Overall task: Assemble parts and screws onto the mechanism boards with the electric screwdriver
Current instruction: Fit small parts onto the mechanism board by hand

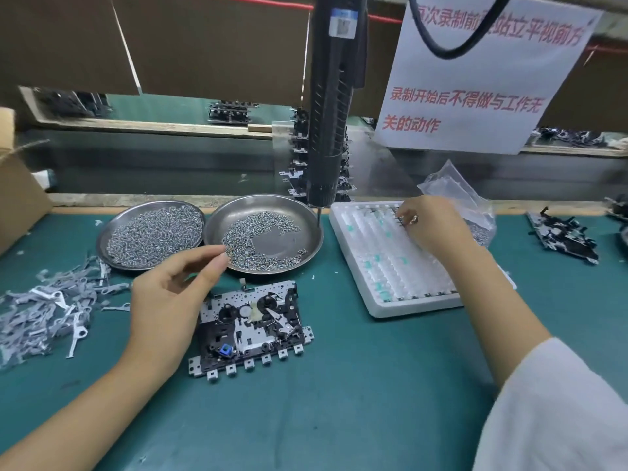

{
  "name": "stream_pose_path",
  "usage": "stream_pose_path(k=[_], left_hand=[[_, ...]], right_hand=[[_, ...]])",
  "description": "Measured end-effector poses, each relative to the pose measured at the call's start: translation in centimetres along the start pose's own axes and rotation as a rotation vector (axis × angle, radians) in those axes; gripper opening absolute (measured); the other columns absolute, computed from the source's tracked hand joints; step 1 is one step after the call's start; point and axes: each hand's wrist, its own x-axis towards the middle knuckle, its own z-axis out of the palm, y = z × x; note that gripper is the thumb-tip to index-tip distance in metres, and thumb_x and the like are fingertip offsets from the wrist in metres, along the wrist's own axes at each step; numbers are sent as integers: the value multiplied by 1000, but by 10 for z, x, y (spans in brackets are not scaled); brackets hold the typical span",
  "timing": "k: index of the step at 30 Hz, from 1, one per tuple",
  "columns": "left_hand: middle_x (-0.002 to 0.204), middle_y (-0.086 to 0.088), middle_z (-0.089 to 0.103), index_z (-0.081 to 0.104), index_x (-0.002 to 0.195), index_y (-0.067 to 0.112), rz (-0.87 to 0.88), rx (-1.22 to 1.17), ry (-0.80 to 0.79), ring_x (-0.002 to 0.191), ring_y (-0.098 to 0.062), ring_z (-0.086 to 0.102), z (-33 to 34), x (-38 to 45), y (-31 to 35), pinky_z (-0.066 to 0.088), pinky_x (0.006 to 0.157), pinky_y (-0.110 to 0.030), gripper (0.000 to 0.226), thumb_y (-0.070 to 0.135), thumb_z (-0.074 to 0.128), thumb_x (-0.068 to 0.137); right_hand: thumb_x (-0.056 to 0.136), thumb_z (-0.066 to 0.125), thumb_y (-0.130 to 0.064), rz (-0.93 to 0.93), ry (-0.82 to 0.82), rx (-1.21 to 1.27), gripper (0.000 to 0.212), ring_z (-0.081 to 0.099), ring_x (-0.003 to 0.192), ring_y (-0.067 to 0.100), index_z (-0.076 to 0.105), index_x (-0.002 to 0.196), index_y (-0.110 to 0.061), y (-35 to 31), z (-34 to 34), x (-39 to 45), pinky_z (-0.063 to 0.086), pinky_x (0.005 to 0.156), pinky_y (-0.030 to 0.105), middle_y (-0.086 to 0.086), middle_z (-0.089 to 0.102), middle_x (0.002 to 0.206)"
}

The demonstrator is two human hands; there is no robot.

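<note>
Head view has my left hand (170,294) hovering just above the near edge of the right-hand dish (307,212), thumb and forefinger drawn close together as if to pinch a screw (253,239) from the pile. Whether one is already between them I cannot tell; the tips sit against the heap and anything that small is lost. My right hand (430,224) reaches to the far corner of the white foam tray (373,307), fingers curled onto something small and glinting, too small to name.

I judge the layout is made for short reaches. The mechanism board (253,329) lies flat on the green mat (339,402) right in front of me, between my forearms, with neither hand touching it. The two dishes stand just behind it, so screws are one short move away. The electric screwdriver (331,107) hangs upright over the gap between dish and tray, bit pointing down, nobody holding it; I only need to pull it down onto the board.

A loose heap of grey metal levers (51,307) lies to my left. The second dish (112,232) is fuller. A clear bag (455,188) behind my right hand is partly hidden. More boards at the far right (564,236) are cut off, and those on the back shelf are blurred.
</note>
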Motion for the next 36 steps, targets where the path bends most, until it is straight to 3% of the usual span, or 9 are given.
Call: stream_pose_path(k=[3, 9, 16, 21, 26, 30, 32, 34, 36], left_hand=[[85, 15, 72, 71, 91, 28, 9, -11, 11, 80, 2, 64, 0, 0, -2, 49, 76, -9, 18, 15, 70, 79], [84, 16, 72, 71, 88, 26, 16, -4, -5, 76, 5, 63, 1, -1, -1, 47, 72, -7, 18, 9, 71, 80], [82, 17, 73, 72, 88, 23, 5, -36, -19, 74, 6, 64, 2, -4, 1, 46, 69, -5, 17, 8, 71, 79], [82, 17, 73, 72, 88, 22, -2, -39, -32, 73, 5, 64, 2, -4, 2, 47, 69, -6, 17, 8, 71, 78], [82, 16, 73, 72, 87, 25, -13, -43, -32, 74, 6, 64, 2, -5, 2, 46, 68, -6, 18, 10, 72, 78], [82, 16, 73, 73, 85, 27, -14, -32, -32, 73, 6, 64, 1, -6, 3, 46, 67, -5, 18, 11, 72, 77], [81, 16, 73, 73, 85, 26, -17, -33, -33, 72, 7, 63, 2, -6, 4, 46, 66, -5, 18, 10, 72, 78], [81, 16, 73, 72, 86, 25, -24, -38, -33, 72, 7, 64, 2, -6, 5, 46, 66, -5, 19, 8, 72, 78], [81, 16, 73, 72, 86, 24, -30, -45, -36, 72, 6, 64, 2, -6, 5, 46, 67, -5, 19, 7, 72, 78]], right_hand=[[74, 49, 13, -67, -34, -151, 34, 61, 87, 34, 70, 92, -7, -1, -3, 7, 55, 77, 46, 14, 69, 94], [77, 55, 9, -204, -32, -325, 26, 63, 94, 35, 69, 96, 0, 2, -1, 11, 55, 79, 49, 20, 68, 100], [73, 48, 12, -222, -73, -208, 27, 51, 64, 38, 58, 56, -5, 8, -8, 14, 48, 59, 39, 16, 54, 62], [82, 53, 7, -253, -133, -208, 32, 63, 87, 31, 72, 102, -9, 5, -9, 17, 55, 76, 43, 10, 71, 97], [82, 44, 9, -218, -178, -321, 39, 59, 85, 33, 67, 105, -13, -2, -7, 21, 55, 74, 42, 12, 65, 99], [77, 44, 11, -233, -198, -339, 30, 56, 76, 32, 64, 85, -11, -4, -9, 16, 50, 65, 39, 11, 61, 83], [72, 45, 13, -225, -194, -375, 25, 39, 62, 27, 48, 63, -10, -4, -10, 15, 33, 55, 37, 11, 45, 67], [69, 45, 14, -257, -173, -372, 31, 27, 64, 22, 33, 57, -11, -5, -13, 17, 24, 58, 35, 12, 33, 65], [69, 44, 14, -271, -139, -299, 35, 29, 64, 22, 31, 53, -14, -6, -19, 16, 31, 56, 38, 11, 34, 62]])
